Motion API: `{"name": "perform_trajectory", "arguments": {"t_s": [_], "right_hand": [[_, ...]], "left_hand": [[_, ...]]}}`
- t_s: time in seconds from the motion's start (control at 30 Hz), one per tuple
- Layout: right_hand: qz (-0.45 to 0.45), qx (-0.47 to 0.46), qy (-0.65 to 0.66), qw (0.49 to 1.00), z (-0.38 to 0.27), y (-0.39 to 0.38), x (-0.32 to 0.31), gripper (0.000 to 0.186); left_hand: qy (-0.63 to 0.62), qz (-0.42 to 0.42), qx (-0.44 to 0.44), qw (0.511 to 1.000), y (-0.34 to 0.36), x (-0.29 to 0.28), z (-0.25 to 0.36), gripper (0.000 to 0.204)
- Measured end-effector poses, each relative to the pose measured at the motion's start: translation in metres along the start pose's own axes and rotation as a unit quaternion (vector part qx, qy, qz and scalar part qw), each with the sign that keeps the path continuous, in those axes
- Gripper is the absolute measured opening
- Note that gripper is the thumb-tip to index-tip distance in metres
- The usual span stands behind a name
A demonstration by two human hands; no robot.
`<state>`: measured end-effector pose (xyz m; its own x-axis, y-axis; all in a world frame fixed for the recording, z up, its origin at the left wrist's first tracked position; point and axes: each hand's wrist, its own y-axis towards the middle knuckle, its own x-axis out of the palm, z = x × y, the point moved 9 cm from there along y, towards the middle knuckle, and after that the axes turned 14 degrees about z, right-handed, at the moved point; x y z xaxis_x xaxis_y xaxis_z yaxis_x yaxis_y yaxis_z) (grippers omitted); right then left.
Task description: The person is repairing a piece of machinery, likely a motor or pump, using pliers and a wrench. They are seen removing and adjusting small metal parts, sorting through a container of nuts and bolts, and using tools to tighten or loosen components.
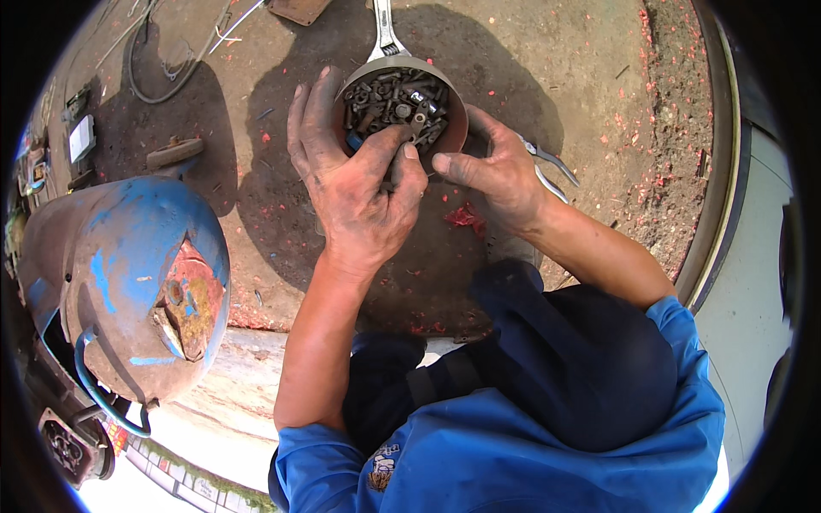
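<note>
A round, reddish-brown metal can (456,128) sits at the top middle, filled with dark bolts and nuts (402,103). My left hand (359,179) is at its near left side. Its outer fingers lie along the wall, while the index finger bends over the near rim onto the bolts and the thumb lies close beside it. Whether a small part is between those two is hidden. My right hand (509,175) grips the can's right side, thumb in front and its other fingers mostly hidden behind. An adjustable wrench (385,30) touches the far rim.
Pliers (550,162) lie beyond my right wrist. At left stands a worn blue metal housing (145,265) with a pipe handle (84,363). A cable (132,73) and a round-headed part (174,154) lie at upper left. Red flakes and a red scrap (467,219) dot the dirty surface.
</note>
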<state>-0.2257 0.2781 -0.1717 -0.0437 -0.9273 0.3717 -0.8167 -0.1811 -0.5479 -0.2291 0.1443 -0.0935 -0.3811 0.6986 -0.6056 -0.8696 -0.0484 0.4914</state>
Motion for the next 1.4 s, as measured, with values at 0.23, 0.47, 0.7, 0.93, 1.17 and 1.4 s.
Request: {"name": "perform_trajectory", "arguments": {"t_s": [0.23, 0.47, 0.7, 0.93, 1.17, 1.4], "right_hand": [[0.000, -0.021, 0.003, 1.000, 0.001, -0.001, 0.002, 0.067], [0.000, -0.169, -0.106, 0.980, -0.030, -0.002, 0.008, 0.063], [0.027, 0.055, -0.047, 0.997, 0.008, 0.007, -0.010, 0.058], [0.031, 0.019, -0.047, 0.998, 0.007, 0.016, -0.016, 0.061], [0.007, -0.001, -0.029, 1.000, 0.010, 0.012, -0.007, 0.062], [0.006, 0.022, 0.008, 1.000, 0.015, 0.011, -0.005, 0.064]], "left_hand": [[-0.018, 0.060, -0.017, 0.998, -0.001, -0.009, -0.008, 0.024], [-0.020, 0.111, -0.032, 0.993, -0.008, -0.014, -0.021, 0.024], [0.034, 0.030, -0.100, 0.994, -0.021, 0.005, -0.032, 0.024], [0.047, 0.010, -0.086, 0.995, -0.021, 0.014, -0.032, 0.025], [0.076, 0.003, -0.052, 0.996, -0.007, 0.011, -0.021, 0.032], [0.041, -0.020, -0.007, 0.999, -0.005, 0.011, -0.016, 0.027]]}}
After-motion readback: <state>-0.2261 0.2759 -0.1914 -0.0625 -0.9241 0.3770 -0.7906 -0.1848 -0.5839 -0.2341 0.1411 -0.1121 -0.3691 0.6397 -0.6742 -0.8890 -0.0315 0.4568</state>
